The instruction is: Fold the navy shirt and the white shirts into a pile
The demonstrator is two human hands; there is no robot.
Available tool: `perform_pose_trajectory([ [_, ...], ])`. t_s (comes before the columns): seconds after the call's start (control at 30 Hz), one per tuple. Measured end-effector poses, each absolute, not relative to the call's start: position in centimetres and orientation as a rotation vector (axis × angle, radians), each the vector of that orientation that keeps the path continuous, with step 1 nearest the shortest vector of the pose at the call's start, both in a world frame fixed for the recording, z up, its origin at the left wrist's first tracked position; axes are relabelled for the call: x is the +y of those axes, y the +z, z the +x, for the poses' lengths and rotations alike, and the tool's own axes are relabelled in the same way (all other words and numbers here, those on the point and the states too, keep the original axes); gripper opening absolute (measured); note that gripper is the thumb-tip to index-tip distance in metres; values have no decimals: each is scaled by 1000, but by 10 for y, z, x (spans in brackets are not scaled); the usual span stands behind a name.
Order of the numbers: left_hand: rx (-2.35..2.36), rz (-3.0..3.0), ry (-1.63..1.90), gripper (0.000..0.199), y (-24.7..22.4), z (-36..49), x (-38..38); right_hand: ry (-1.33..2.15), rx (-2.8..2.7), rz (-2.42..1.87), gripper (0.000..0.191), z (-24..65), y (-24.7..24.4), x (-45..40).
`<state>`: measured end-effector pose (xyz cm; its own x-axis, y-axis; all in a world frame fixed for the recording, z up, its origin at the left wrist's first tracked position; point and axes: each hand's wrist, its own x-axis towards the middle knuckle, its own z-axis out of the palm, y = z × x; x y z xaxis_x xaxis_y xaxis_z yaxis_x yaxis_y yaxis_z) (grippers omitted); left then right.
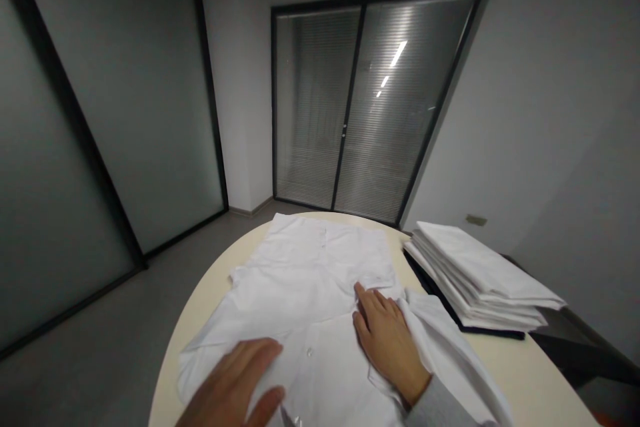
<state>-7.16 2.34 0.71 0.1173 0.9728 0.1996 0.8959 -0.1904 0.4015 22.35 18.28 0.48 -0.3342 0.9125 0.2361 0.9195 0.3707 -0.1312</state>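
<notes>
A white buttoned shirt [300,293] is spread over the round table, its button line running down the middle and one sleeve reaching out toward the lower right. My right hand [385,333] lies on the shirt's right side, fingers stretched out and pointing away from me. At the lower left, my left hand [240,380] is over the shirt's near part with thumb and fingers apart; whether it touches the cloth I cannot tell. Neither hand grips anything. The near end of the shirt runs out of view at the bottom.
A stack of folded white cloths [475,273] with a dark layer beneath sits at the table's right edge. The pale table [200,307] has a curved rim. Beyond it are a glass door [350,113] with blinds and frosted panels [135,93] at left.
</notes>
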Motion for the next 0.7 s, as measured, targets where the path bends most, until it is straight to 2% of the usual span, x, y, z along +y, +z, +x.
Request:
perform_pose_trajectory([
  [0.13,1564,2287,299,72,16,-44,35,-41,-2384,-1599,57,224,5,182],
  [0.3,1638,2265,255,65,27,-59,39,-70,-2373,-1586,59,227,1,183],
  [0.5,1866,2127,157,67,34,-66,44,-60,-2380,-1569,58,226,2,184],
  [0.7,1775,2159,146,70,48,-59,66,-44,-2358,-1596,57,224,7,182],
])
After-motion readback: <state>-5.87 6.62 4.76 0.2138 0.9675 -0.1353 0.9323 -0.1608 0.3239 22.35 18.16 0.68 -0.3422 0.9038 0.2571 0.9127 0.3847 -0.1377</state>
